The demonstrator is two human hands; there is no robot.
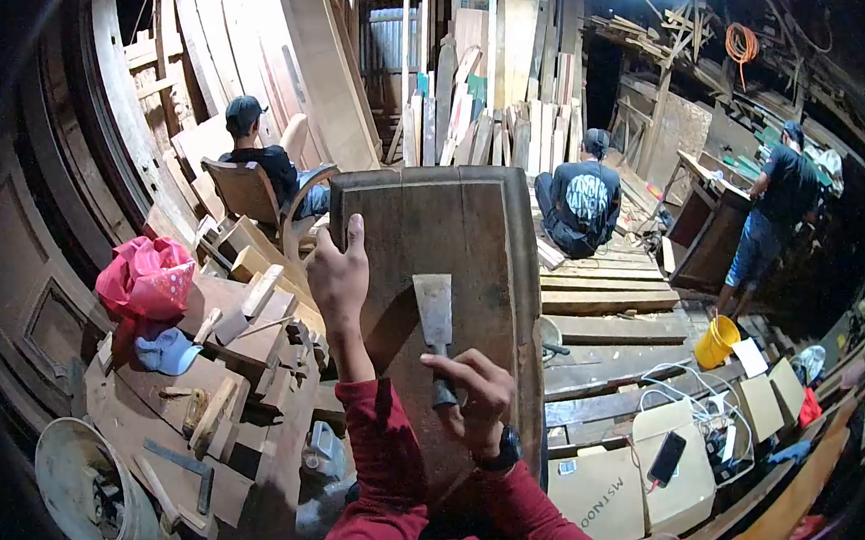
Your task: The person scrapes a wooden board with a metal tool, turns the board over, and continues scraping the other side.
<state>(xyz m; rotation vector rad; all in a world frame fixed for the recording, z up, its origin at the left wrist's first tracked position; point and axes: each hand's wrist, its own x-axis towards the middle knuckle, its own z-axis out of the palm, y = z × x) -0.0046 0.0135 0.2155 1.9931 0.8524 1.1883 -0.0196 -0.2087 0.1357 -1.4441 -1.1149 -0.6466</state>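
A dark wooden panel (387,202) with a moulded edge stands tilted up in front of me. My left hand (339,282) is at its left edge, with the thumb pointing up along the face and the other fingers curled at the side. In my right hand (474,398) is a scraper (437,310) with a wide flat metal blade and a dark handle. Its blade points up and lies over the panel's face, casting a shadow to the left. The fingers are wrapped round the handle, the index finger stretched across it.
On the left, a workbench (127,404) carries a pink bag (146,278), a cap (167,352), a square (181,461) and wood pieces. A bucket (87,482) stands below. To the right are cardboard (597,497), a phone (667,459) and a yellow bucket (716,342). Three people are farther back.
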